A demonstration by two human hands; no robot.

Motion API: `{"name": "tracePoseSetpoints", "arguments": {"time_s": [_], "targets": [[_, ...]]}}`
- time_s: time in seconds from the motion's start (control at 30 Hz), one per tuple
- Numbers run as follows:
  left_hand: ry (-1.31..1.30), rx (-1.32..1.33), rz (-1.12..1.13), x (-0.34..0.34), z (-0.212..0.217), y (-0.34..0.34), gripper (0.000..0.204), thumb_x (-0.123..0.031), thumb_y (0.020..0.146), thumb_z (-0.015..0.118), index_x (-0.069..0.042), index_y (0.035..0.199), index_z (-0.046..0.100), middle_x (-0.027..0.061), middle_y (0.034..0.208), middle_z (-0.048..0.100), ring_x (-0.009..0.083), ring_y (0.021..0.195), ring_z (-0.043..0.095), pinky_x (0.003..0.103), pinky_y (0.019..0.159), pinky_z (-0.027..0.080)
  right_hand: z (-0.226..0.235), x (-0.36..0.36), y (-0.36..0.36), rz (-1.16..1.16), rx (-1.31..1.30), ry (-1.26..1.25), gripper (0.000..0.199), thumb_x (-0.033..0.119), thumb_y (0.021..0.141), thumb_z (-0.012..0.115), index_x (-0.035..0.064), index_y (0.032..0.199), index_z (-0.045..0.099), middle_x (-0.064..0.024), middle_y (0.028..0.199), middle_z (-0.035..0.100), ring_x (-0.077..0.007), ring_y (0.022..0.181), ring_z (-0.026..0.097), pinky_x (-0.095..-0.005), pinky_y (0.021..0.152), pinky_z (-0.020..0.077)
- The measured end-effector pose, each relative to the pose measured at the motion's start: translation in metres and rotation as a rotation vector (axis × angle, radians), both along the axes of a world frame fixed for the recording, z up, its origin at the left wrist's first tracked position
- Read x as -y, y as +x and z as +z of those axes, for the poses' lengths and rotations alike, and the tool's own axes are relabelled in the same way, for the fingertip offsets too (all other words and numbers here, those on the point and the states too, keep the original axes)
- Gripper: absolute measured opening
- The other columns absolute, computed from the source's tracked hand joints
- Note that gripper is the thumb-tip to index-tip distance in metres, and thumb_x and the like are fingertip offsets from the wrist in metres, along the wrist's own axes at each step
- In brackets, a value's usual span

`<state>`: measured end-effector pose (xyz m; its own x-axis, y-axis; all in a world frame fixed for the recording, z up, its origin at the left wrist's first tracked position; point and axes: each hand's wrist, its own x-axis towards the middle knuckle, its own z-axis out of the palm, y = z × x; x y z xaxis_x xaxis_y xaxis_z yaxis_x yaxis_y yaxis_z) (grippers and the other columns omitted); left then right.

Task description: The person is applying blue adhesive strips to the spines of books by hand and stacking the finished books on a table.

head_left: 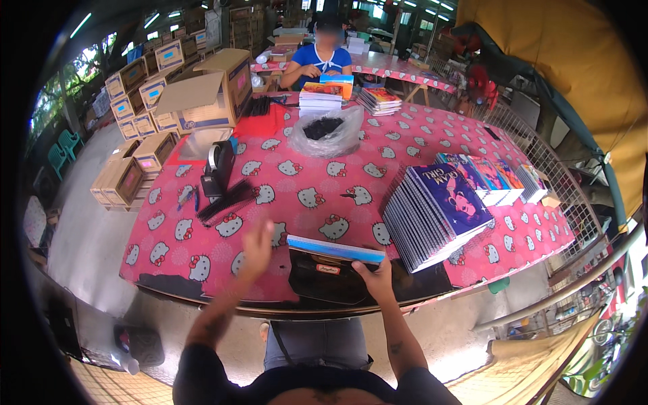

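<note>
At the table's near edge stands a black desktop machine [324,280] with a small label on its front, perhaps a binding machine. A blue-edged notebook [337,249] lies along its top. My right hand [375,275] grips the notebook's right end, thumb toward me; the other fingers are mostly hidden. To the left, my left hand [255,251] is raised over the cloth, slightly blurred, fingers stretched out and holding nothing. Beyond it lie black binding wires [226,204] beside a black hand-held device [217,169]. Right of the machine rises a stack of wire-bound notebooks [439,212] with purple covers.
More colourful notebooks [496,177] line the table's right side. A clear plastic bag [326,135] with black contents sits mid-table on the pink patterned cloth [310,198]. Across, a person in blue [324,61] handles books. Cardboard boxes [209,94] pile up at left; a wire fence [550,162] runs at right.
</note>
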<state>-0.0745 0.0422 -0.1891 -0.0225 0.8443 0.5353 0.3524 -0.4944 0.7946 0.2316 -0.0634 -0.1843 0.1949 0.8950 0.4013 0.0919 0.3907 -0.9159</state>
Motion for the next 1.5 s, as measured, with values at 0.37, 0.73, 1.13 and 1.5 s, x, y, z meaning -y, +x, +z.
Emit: {"name": "tracePoseSetpoints", "arguments": {"time_s": [0.37, 0.73, 1.13, 1.5], "targets": [[0.214, -0.879, 0.382, -0.097, -0.027, -0.089, 0.018, -0.021, 0.099, 0.059, -0.005, 0.108, 0.059, 0.0181, 0.102, 0.061, 0.0391, 0.088, 0.066, 0.049, 0.074, 0.055, 0.015, 0.007, 0.001, 0.026, 0.011, -0.041, 0.053, 0.015, 0.085, 0.084, -0.0009, 0.129, 0.059, -0.0073, 0.110, 0.068, -0.0146, 0.101, 0.064, -0.0300, 0.091, 0.0501], [0.183, -0.204, 0.048, 0.002, 0.045, 0.005, 0.032, -0.002, 0.093, 0.056, 0.000, 0.125, 0.058, 0.0220, 0.100, 0.065, 0.0388, 0.082, 0.069, 0.047, 0.073, 0.055, 0.127, -0.005, -0.093, -0.120, 0.972, 0.491, 0.032, 0.023, 0.091, 0.072, 0.0093, 0.120, 0.069, -0.0095, 0.117, 0.067, -0.0308, 0.106, 0.065, -0.0461, 0.089, 0.0499], [0.240, -0.218, -0.017, 0.075, 0.080, 0.012, 0.024, -0.006, 0.094, 0.070, 0.000, 0.117, 0.072, 0.0117, 0.090, 0.069, 0.0190, 0.074, 0.066, 0.028, 0.065, 0.052, 0.096, -0.036, -0.100, -0.049, 0.873, 0.286, 0.010, 0.021, 0.092, 0.068, 0.0117, 0.096, 0.070, -0.0068, 0.080, 0.069, -0.0309, 0.068, 0.068, -0.0425, 0.062, 0.0534], [0.209, -0.284, -0.268, 0.058, 0.097, 0.006, 0.022, -0.004, 0.091, 0.072, 0.001, 0.112, 0.068, 0.0124, 0.104, 0.064, 0.0231, 0.080, 0.067, 0.034, 0.069, 0.055, 0.104, -0.031, -0.092, 0.083, 0.904, 0.236, 0.012, 0.019, 0.091, 0.068, 0.0123, 0.101, 0.068, -0.0076, 0.087, 0.068, -0.0325, 0.075, 0.069, -0.0446, 0.065, 0.0531]]}}
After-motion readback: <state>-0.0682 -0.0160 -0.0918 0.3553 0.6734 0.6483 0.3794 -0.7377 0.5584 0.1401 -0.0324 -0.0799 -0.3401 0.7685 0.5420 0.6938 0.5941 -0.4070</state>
